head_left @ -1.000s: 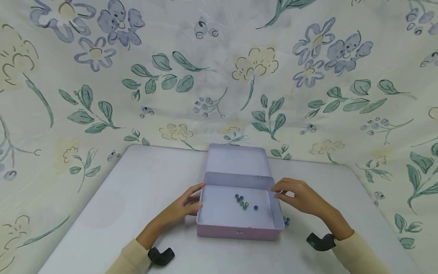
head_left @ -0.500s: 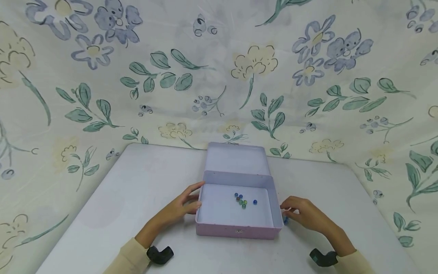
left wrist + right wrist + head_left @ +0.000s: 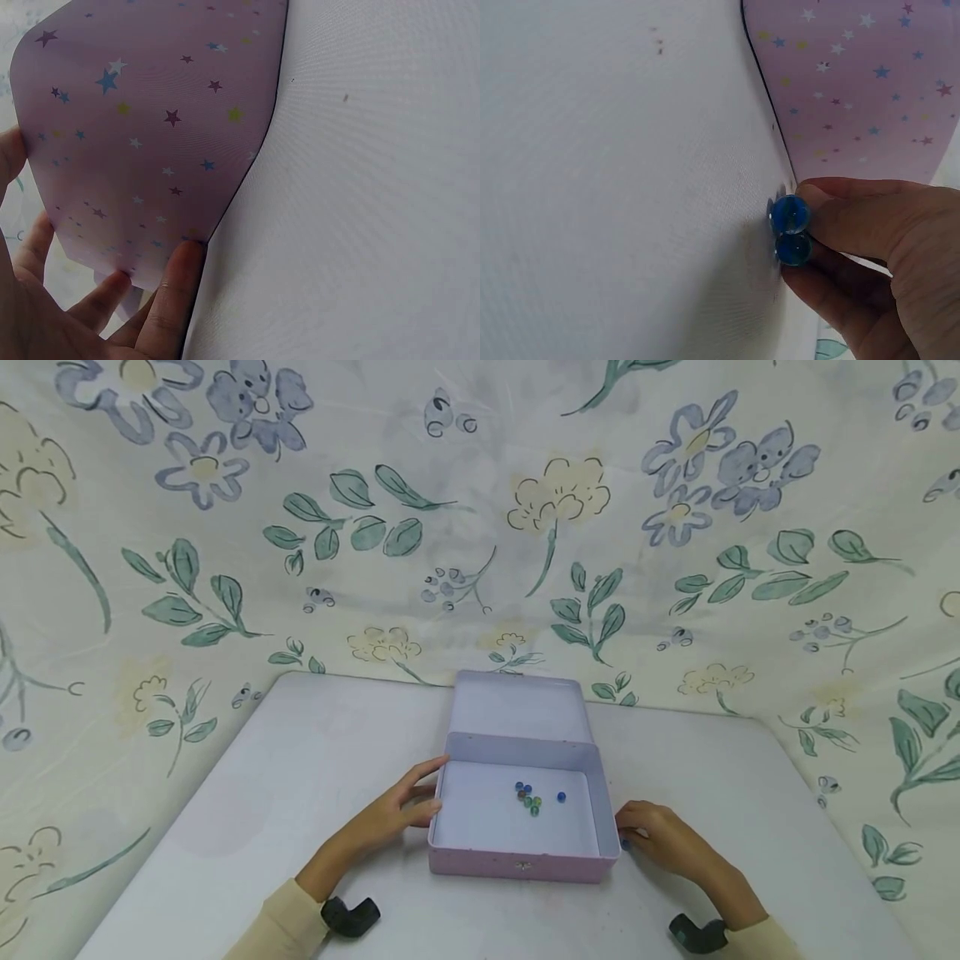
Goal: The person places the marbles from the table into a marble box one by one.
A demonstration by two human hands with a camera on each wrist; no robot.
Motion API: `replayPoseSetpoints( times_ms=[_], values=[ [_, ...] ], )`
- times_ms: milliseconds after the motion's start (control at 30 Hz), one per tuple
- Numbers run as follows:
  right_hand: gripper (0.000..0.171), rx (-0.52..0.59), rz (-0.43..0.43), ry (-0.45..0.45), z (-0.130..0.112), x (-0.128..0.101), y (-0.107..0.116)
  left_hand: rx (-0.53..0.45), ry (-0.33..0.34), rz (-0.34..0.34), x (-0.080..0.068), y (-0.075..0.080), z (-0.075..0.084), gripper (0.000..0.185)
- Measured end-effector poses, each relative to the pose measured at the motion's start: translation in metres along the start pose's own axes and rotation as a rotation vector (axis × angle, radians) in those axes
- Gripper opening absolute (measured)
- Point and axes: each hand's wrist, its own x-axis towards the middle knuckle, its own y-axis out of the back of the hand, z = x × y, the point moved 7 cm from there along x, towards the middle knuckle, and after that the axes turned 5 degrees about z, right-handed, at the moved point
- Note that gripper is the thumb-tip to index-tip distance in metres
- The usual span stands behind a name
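Observation:
A lilac metal box (image 3: 480,828) with its lid (image 3: 521,706) thrown back stands on the white table. Several coloured glass marbles (image 3: 527,789) lie on its floor, and a dark blue marble (image 3: 561,797) sits a little to their right. My left hand (image 3: 390,810) rests against the box's left side, fingers spread over the wall and rim. Just outside the right wall, my right hand (image 3: 663,837) is low at the table. In the right wrist view, its thumb and a finger are at two blue marbles (image 3: 790,214), one on either side. Anything behind them is hidden.
The white table (image 3: 315,727) extends around the box. A floral cloth (image 3: 480,527) hangs behind it and along the sides. Black wrist cameras (image 3: 351,917) sit at both sleeves. Stars decorate the outer wall (image 3: 150,150) of the box.
From above the box's right rim, my right hand has moved down outside to the marbles on the table. The lone blue marble has shifted slightly up the box floor. My left hand stays put.

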Motion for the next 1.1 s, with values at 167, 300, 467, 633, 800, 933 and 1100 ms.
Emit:
replayPoseSetpoints(
  times_ms=[167,300,467,633,800,933,1100],
  values=[
    [0.019,-0.004,0.022,0.01,-0.001,0.001,0.001,0.001,0.001,0.0,-0.001,0.001,0.001,0.066],
    [0.02,0.013,0.036,0.015,0.0,0.001,0.002,0.001,-0.001,0.003,0.0,0.001,0.001,0.066],
    [0.024,0.056,0.077,0.026,0.002,0.0,0.007,-0.009,-0.001,0.002,0.001,0.0,0.0,0.067],
    [0.027,0.101,0.07,-0.021,0.005,0.002,0.016,-0.006,0.001,-0.002,0.001,0.001,0.0,0.066],
    [0.024,0.13,0.107,0.004,0.001,0.009,0.033,0.005,0.001,0.01,0.0,0.003,0.0,0.066],
    [0.024,0.146,0.148,0.053,-0.005,0.015,0.046,0.0,0.001,0.012,0.001,0.003,0.001,0.066],
    [0.028,0.17,0.143,0.055,-0.011,0.023,0.056,-0.006,0.002,0.002,0.001,0.001,0.0,0.067]
  ],
)
